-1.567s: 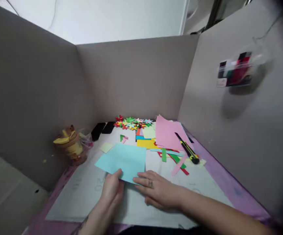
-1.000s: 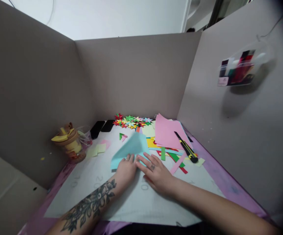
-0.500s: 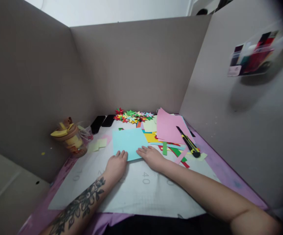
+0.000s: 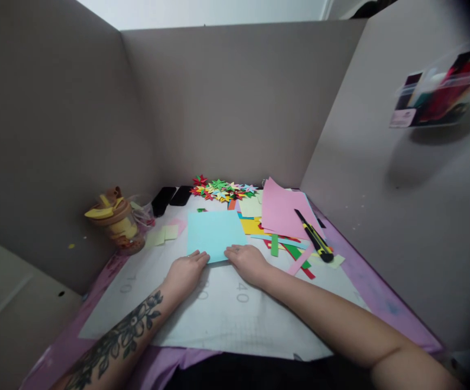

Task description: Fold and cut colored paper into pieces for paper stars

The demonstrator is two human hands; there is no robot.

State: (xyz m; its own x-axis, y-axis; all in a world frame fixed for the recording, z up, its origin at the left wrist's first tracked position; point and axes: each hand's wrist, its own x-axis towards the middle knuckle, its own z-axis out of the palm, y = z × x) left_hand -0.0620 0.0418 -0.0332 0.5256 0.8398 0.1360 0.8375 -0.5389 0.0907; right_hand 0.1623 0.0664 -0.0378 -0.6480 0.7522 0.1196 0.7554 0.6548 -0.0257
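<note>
A light blue sheet of paper point(image 4: 217, 232) lies in front of me on the white mat point(image 4: 226, 325). Its near edge looks slightly raised or folded, with a thin shadow below. My left hand point(image 4: 186, 273) has its fingers closed together on the near left corner. At the near right corner, my right hand point(image 4: 249, 262) grips the edge with bent fingers. Both thumbs are mostly hidden. Just right of the sheet lie several coloured paper strips point(image 4: 274, 245) and a pink sheet point(image 4: 281, 208), with a black and yellow utility knife point(image 4: 316, 238) resting across it.
Folded paper stars point(image 4: 220, 189) are heaped at the back, beside two dark phones point(image 4: 163, 201). A lidded cup point(image 4: 118, 225) stands at left by pale green paper squares point(image 4: 165, 234). Grey panels point(image 4: 235, 97) enclose three sides; a clear pouch point(image 4: 433, 100) hangs on the right one.
My right hand's fingers have curled more at the sheet's near edge. My left hand has shifted slightly left, and the near edge now looks a little raised. The camera view has also shifted slightly.
</note>
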